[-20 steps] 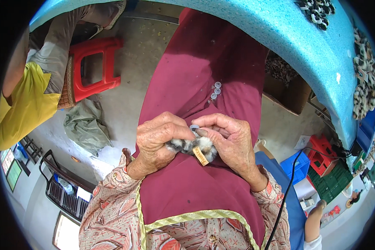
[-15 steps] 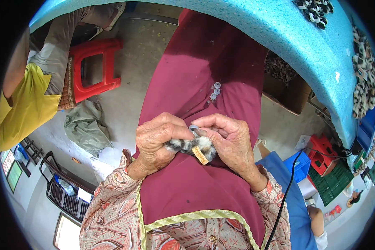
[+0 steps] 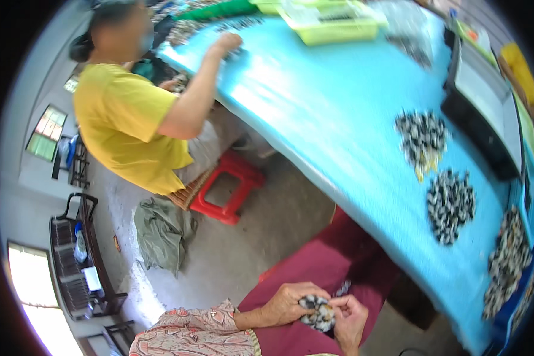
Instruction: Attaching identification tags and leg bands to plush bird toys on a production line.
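Lower centre, I see left hand (image 3: 292, 302) grasping patchy furry piece (image 3: 319, 318), right hand (image 3: 350, 318) pinching its edge; steady left grip should stop it twisting.

The furry piece (image 3: 319, 319) is mottled black, white and tan; the apron (image 3: 282, 340) is maroon, the sleeve (image 3: 202, 330) beige with reddish print, the desk (image 3: 338, 118) bright blue, the stool (image 3: 216, 212) red, the co-worker's shirt (image 3: 121, 124) yellow.
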`<state>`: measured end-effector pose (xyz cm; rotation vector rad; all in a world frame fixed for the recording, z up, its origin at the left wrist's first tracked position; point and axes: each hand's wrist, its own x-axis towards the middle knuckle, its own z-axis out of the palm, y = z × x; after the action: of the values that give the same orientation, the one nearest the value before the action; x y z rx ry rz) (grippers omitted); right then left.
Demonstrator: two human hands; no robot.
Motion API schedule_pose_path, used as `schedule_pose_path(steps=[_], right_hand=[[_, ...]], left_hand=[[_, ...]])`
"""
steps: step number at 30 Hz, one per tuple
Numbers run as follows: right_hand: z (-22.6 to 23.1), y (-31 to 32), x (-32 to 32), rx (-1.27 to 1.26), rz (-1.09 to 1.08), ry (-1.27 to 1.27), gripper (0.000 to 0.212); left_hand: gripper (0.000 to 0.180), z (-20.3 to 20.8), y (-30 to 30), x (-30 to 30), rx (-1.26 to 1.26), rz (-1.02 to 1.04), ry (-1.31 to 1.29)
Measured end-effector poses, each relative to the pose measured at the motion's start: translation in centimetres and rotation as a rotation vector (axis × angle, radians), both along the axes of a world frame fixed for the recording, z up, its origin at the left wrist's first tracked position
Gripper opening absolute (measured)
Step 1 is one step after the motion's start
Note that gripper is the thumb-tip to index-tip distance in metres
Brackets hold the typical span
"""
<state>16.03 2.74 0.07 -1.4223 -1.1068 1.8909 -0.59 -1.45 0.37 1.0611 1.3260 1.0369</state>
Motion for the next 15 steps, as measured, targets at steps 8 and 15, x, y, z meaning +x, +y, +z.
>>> schedule_pose_path(steps=[8, 15], right_hand=[[1.6, 1.9, 1.2, -0.110, 0.277, 0.136, 0.011], [-1.7, -0.1, 2.4, -0.265, 0.146, 0.250, 0.028]], left_hand=[[0.020, 0.6, -0.1, -0.4, 0.122, 0.045, 0.046], [0.016, 0.3, 0.9, -0.1, 0.283, -0.028, 0.058]])
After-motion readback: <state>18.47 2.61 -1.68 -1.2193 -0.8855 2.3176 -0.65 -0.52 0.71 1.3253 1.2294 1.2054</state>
